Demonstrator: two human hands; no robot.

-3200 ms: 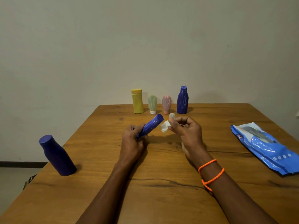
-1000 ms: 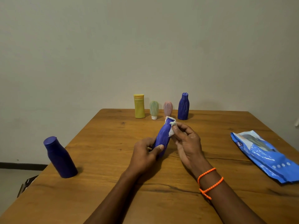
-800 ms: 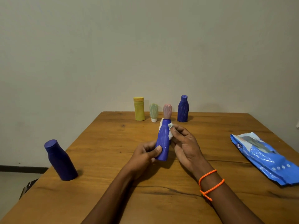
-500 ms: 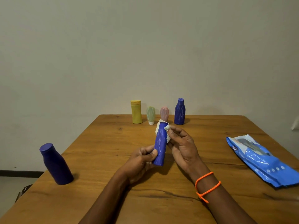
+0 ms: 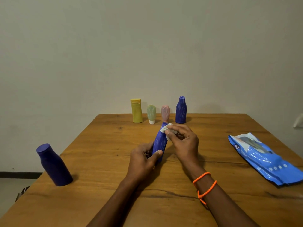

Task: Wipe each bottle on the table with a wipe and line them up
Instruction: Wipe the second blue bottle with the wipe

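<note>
My left hand (image 5: 143,159) grips the lower part of a slim blue ribbed bottle (image 5: 159,141), held nearly upright over the middle of the wooden table (image 5: 101,194). My right hand (image 5: 183,141) pinches a crumpled white wipe (image 5: 166,128) against the bottle's neck. Along the far edge stands a row: a yellow bottle (image 5: 136,110), a small green tube (image 5: 151,113), a small pink tube (image 5: 165,112) and a blue ribbed bottle (image 5: 181,110). A larger dark blue bottle (image 5: 54,164) stands alone near the left edge.
A blue pack of wipes (image 5: 265,158) lies flat near the table's right edge. A plain wall rises right behind the far edge. Floor shows beyond the left edge.
Since 3.2 s ago the held bottle has been tipped from lying slanted to nearly upright. The wipe has gone from beside the cap onto the bottle's neck. The camera has tilted slightly.
</note>
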